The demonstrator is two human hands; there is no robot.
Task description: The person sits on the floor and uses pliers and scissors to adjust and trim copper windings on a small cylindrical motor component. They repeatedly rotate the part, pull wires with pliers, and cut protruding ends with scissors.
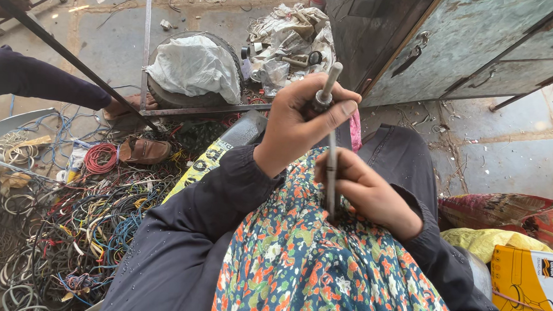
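Fingers (345, 108) of the left hand (300, 122) wrap a metal rod (329, 82) at upper centre; the right hand (366, 192) pinches a thin cable (331, 171) below it, over the flowered lap. Tangled wires (64, 226) fill the lower left floor.

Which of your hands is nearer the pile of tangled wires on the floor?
Left. The left hand grips the upper end of a metal rod, on the side toward the wire pile. The right hand holds a thin tool lower down, farther from the wires.
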